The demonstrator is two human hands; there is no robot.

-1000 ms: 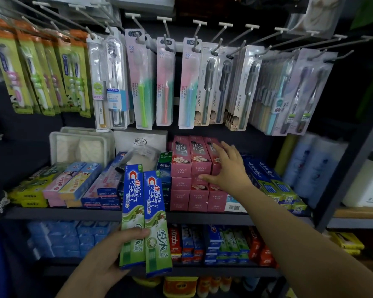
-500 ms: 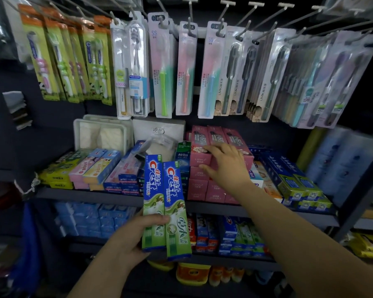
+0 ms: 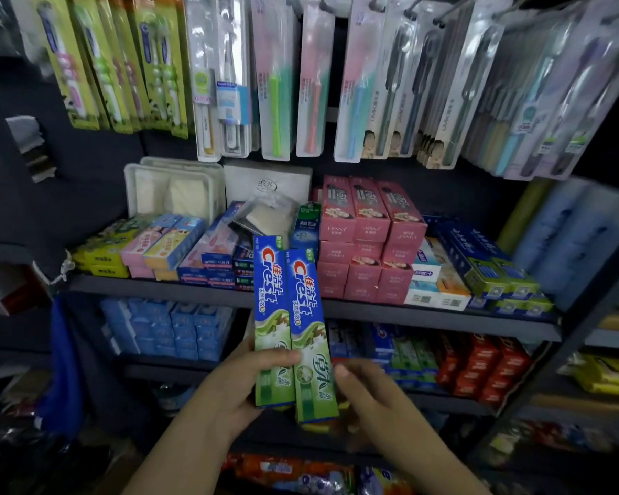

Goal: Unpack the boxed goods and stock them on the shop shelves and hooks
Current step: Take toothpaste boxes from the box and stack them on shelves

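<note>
1. Now: left hand (image 3: 226, 394) grip holds two toothpaste boxes (image 3: 290, 326) upright, side by side, before the shelf (image 3: 158, 287); thumb across the fronts.
2. Right hand (image 3: 368, 398) touches the right box's lower edge; grip unclear.

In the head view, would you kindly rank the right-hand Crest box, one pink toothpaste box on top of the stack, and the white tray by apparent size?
1. White tray, largest.
2. Right-hand Crest box, though it is nearest the camera, so its true rank against the tray is unsure.
3. Top pink toothpaste box, smallest.
</note>
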